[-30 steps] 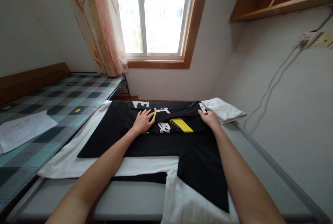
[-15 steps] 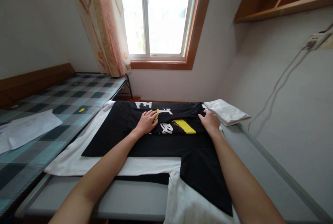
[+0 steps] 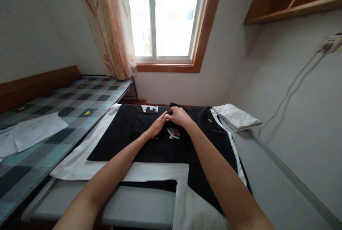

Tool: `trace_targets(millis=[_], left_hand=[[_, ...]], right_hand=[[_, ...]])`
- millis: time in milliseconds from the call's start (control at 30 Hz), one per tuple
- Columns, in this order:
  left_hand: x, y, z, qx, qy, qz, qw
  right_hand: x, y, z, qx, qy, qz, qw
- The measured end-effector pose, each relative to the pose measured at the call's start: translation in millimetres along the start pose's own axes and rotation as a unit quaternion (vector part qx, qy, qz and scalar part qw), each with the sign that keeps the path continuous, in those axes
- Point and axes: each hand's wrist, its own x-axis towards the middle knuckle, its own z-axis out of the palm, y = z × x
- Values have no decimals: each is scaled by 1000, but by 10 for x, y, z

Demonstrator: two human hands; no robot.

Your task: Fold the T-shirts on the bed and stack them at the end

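A black T-shirt (image 3: pixel 160 150) with white lettering lies spread over a white shirt (image 3: pixel 160 171). Its collar (image 3: pixel 207 118) is at the right end. My right hand (image 3: pixel 180 116) pinches black cloth drawn in to the middle of the shirt and folded over. Beside it, my left hand (image 3: pixel 158 125) rests on the printed part with fingers stretched out, its tips close to the right fingers. The hands and the folded cloth hide part of the print. One black sleeve hangs down under my right forearm.
The shirts lie on a grey board-like surface (image 3: pixel 141 205). A folded white cloth (image 3: pixel 236 116) sits at its far right corner. To the left is a checked mattress (image 3: pixel 74 105) with papers (image 3: pixel 40 130) on it. A cord (image 3: pixel 290 87) hangs on the right wall.
My right hand has moved left from the collar end to the middle, carrying black cloth with it. The yellow print is covered now and the collar shows. My left hand has stayed nearly in place.
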Motion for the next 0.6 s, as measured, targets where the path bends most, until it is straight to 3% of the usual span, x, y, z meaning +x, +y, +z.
trace_targets(millis=[67,100,200,267,333,433,600], left_hand=[[53,-27,-5,-57,46,-29,997],[68,-32,-4,-71,55,-38,995],[62,-25,10,-47,10,-39,998],[34,-14,18,10,-26,-20,999],[7,-3,21,57,-31,-10,998],[-8,15,14,73,-22,-14,997],[-3,92,9,72,-19,-39,996]], right_hand=[[-4,-2,98,124,-101,-75,984],[-6,40,128,163,-115,-94,975],[-4,272,158,167,-19,-77,983],[1,453,171,114,71,-39,990],[1,611,219,57,123,-4,991],[-14,776,366,8,127,36,991],[-51,883,604,-50,52,57,996]])
